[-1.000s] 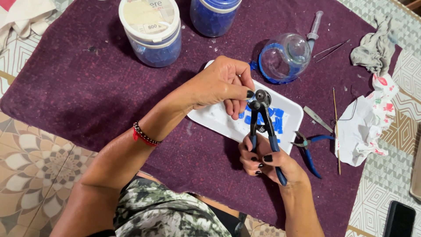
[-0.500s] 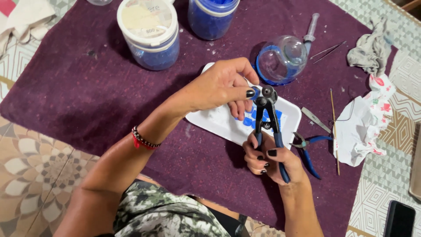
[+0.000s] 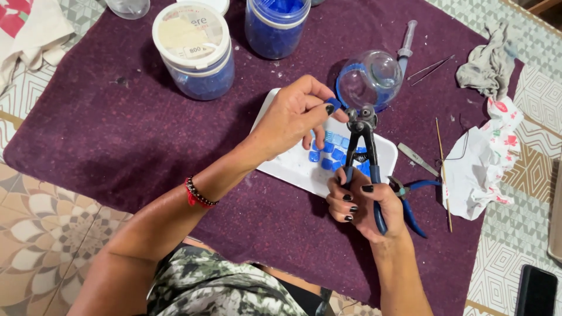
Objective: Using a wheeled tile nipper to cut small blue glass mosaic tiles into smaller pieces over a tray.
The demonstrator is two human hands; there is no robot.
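My left hand (image 3: pixel 295 117) pinches a small blue tile piece (image 3: pixel 333 104) between thumb and fingers, right beside the jaws of the wheeled nippers (image 3: pixel 361 153). My right hand (image 3: pixel 363 202) grips the nippers' blue handles, holding the tool upright over a white tray (image 3: pixel 290 167). Several blue tile pieces (image 3: pixel 328 153) lie in that tray under both hands. The nipper head sits just right of the held tile.
A purple cloth (image 3: pixel 117 134) covers the table. Two tubs of blue tiles (image 3: pixel 196 50) (image 3: pixel 275 23) stand at the back, a glass bowl (image 3: pixel 372 79) behind the tray. Blue pliers (image 3: pixel 413 202), tweezers (image 3: pixel 430 67), crumpled paper (image 3: pixel 483 161) and a phone (image 3: pixel 535 289) lie right.
Both hands and the nippers have shifted slightly up over the tray. My left hand now holds the blue tile piece in plain sight at the nipper jaws.
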